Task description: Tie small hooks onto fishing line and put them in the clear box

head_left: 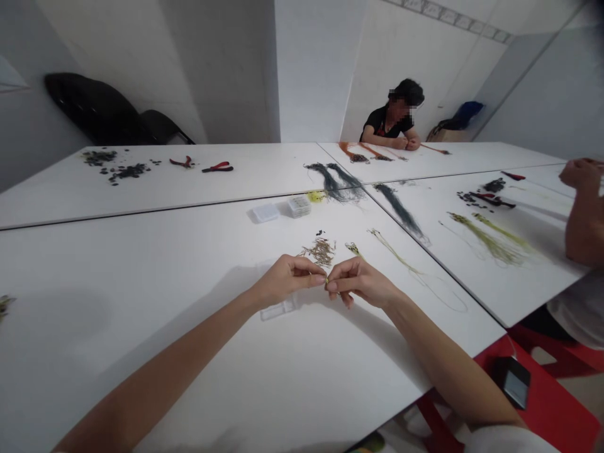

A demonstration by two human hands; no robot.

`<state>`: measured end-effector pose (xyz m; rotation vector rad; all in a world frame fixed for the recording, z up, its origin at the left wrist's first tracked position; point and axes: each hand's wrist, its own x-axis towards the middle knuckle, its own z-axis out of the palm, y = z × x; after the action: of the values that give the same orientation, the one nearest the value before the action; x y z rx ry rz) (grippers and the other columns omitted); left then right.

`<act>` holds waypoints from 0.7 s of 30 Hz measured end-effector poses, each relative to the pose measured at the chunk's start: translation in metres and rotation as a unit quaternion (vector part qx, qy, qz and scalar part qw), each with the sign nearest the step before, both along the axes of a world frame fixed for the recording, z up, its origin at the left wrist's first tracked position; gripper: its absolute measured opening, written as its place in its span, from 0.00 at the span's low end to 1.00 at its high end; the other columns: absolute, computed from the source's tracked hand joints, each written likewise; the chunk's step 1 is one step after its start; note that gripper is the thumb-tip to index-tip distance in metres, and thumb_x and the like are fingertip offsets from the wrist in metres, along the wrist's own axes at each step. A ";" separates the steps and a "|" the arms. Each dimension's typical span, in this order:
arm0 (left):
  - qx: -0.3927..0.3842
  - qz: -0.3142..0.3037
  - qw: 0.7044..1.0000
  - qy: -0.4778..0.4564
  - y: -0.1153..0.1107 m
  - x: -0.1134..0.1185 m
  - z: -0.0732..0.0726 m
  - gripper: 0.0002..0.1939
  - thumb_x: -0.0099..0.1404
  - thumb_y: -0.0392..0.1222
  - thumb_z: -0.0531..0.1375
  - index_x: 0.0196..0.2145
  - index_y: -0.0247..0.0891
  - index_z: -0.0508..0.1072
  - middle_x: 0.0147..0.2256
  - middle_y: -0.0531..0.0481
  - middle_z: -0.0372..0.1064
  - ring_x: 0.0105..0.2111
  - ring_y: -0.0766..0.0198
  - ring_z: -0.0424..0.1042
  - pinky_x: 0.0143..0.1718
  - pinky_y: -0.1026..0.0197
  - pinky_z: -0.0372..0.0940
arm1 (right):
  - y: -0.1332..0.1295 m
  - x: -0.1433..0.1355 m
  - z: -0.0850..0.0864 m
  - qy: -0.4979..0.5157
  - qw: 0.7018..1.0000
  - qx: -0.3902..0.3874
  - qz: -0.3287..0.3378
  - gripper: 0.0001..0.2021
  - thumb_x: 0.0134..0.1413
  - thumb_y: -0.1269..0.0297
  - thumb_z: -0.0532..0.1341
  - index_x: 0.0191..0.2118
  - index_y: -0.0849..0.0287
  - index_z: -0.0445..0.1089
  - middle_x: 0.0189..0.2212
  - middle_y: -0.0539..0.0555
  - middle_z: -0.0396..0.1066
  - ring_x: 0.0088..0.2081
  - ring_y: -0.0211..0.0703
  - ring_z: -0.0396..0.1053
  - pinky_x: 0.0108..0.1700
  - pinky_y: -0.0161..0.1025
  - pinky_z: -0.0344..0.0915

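My left hand (293, 277) and my right hand (353, 280) meet fingertip to fingertip above the white table (198, 352). Both are closed in a pinch around a tiny yellowish piece (326, 280), too small to make out. Just beyond the fingertips lies a pile of small brown pieces (321, 250) with a few black bits. A bundle of yellow-green strands (355, 250) rests behind my right hand. Partly under my left hand sits a clear plastic box (278, 310).
Two clear boxes (265, 212) and dark strand bundles (334, 182) lie further back. Red-handled pliers (218, 167) and black pieces (131, 171) are on the far table. A person (394, 119) sits opposite; another person's arm (585, 214) is at right. A phone (516, 382) lies on a red stool.
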<state>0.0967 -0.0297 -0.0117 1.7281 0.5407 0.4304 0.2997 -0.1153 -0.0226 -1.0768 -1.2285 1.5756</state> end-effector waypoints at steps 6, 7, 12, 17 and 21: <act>-0.082 -0.014 0.996 -0.029 -0.003 0.003 -0.001 0.12 0.59 0.46 0.66 0.38 0.38 0.81 0.38 0.45 0.78 0.43 0.56 0.73 0.49 0.55 0.64 | 0.000 0.000 0.001 -0.011 1.000 0.005 -0.008 0.07 0.45 0.65 0.71 0.28 0.63 0.77 0.21 0.52 0.74 0.16 0.30 0.62 0.18 0.30 0.59; -0.086 -0.017 0.996 -0.031 -0.003 0.003 -0.001 0.12 0.60 0.46 0.66 0.38 0.38 0.81 0.38 0.46 0.78 0.44 0.56 0.73 0.50 0.54 0.64 | 0.000 0.000 0.001 -0.011 1.000 0.006 -0.009 0.06 0.45 0.65 0.71 0.27 0.63 0.77 0.21 0.52 0.74 0.17 0.30 0.62 0.18 0.30 0.59; -0.099 -0.029 0.994 -0.041 -0.005 0.005 -0.003 0.11 0.61 0.46 0.65 0.38 0.37 0.81 0.36 0.45 0.79 0.42 0.56 0.74 0.51 0.53 0.63 | -0.001 -0.001 0.001 -0.007 1.000 0.010 -0.009 0.06 0.45 0.65 0.70 0.26 0.63 0.76 0.20 0.51 0.73 0.17 0.30 0.60 0.17 0.29 0.56; -0.116 -0.031 0.991 -0.055 -0.008 0.007 -0.004 0.10 0.61 0.45 0.65 0.36 0.36 0.80 0.34 0.45 0.78 0.40 0.58 0.74 0.49 0.54 0.64 | -0.001 -0.003 0.002 -0.005 1.000 0.013 -0.013 0.06 0.45 0.66 0.70 0.25 0.63 0.76 0.20 0.52 0.73 0.17 0.30 0.60 0.17 0.30 0.55; -0.117 -0.028 0.991 -0.064 -0.010 0.009 -0.004 0.11 0.62 0.46 0.63 0.35 0.36 0.79 0.33 0.46 0.77 0.40 0.58 0.73 0.47 0.54 0.64 | -0.001 -0.003 0.002 0.004 1.000 0.019 -0.016 0.08 0.46 0.64 0.70 0.25 0.63 0.75 0.21 0.52 0.73 0.18 0.30 0.61 0.19 0.31 0.56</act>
<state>0.1052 -0.0399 -0.0158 1.4765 0.4310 0.4178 0.2969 -0.1164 -0.0211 -1.0603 -1.2255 1.5255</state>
